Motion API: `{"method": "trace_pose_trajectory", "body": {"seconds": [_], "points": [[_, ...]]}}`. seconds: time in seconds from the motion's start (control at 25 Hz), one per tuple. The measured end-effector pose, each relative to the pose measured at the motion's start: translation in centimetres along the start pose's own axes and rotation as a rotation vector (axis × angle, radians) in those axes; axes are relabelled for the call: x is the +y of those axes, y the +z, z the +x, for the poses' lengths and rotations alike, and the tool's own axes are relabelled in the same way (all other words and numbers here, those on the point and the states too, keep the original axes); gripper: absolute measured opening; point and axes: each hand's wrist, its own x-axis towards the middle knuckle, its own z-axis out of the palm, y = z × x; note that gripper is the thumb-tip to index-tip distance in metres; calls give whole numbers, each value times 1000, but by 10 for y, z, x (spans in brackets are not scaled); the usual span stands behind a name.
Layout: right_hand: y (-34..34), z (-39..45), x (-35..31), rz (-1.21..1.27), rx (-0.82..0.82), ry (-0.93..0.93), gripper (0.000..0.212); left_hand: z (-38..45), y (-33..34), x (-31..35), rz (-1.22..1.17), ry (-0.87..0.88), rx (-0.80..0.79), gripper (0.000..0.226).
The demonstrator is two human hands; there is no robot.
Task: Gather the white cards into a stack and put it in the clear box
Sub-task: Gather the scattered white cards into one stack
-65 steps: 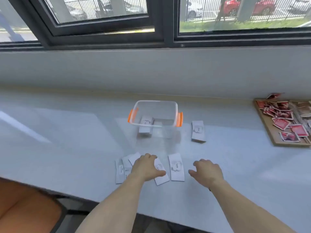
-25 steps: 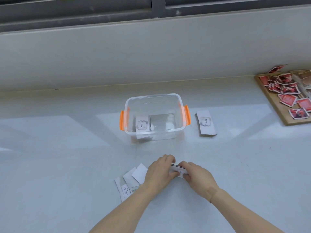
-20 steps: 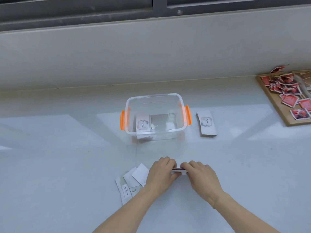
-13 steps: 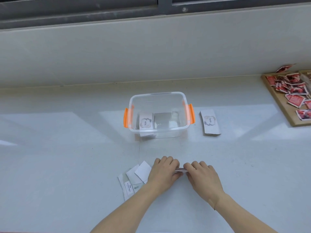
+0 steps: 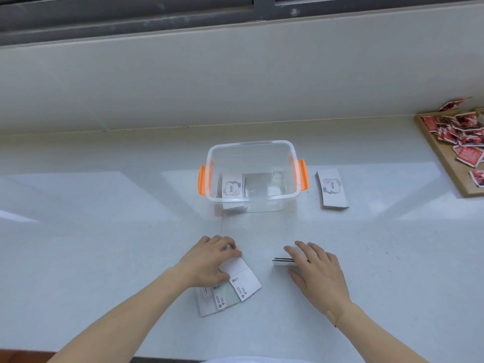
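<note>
The clear box [image 5: 252, 206] with orange side clips stands mid-table, and a white card stack [image 5: 231, 187] lies inside at its left. My right hand [image 5: 315, 269] grips a small white card stack [image 5: 283, 261] by its edge, held just above the tabletop. My left hand [image 5: 209, 260] presses down on a fan of loose white cards [image 5: 237, 284] lying face down on the table. Another stack of white cards [image 5: 332, 189] rests to the right of the box.
A wooden tray [image 5: 461, 179] with several red cards sits at the far right edge. A low white wall [image 5: 235, 82] runs behind the table under the window frame. The table's near edge lies just below my forearms.
My hands, which were pressed together around the small stack, have parted. The right keeps the stack and the left has moved left onto the loose cards.
</note>
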Motion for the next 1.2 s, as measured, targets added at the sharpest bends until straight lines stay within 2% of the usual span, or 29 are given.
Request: {"method": "trace_pose_trajectory", "body": {"seconds": [0.2, 0.36, 0.48, 0.56, 0.64, 0.76, 0.88, 1.2], "points": [[5, -2, 0, 14, 15, 1, 57, 4, -5, 2, -87, -26, 26, 41], [9, -3, 0, 26, 23, 14, 58, 2, -14, 0, -448, -89, 91, 21], [10, -4, 1, 40, 33, 21, 63, 2, -24, -5, -620, -175, 196, 24], [11, -4, 0, 46, 42, 30, 70, 5, -21, 4, -613, -230, 308, 25], [11, -5, -2, 50, 57, 33, 77, 10, -12, 24, -614, -206, 346, 22], [10, -5, -2, 35, 80, 33, 82, 23, -2, 55, -683, -98, 308, 21], [11, -6, -3, 14, 108, 34, 80, 35, 1, 74, -752, -41, 241, 33], [7, 1, -5, 11, 105, 53, 56, 50, 2, 99, -821, -15, 99, 51]]}}
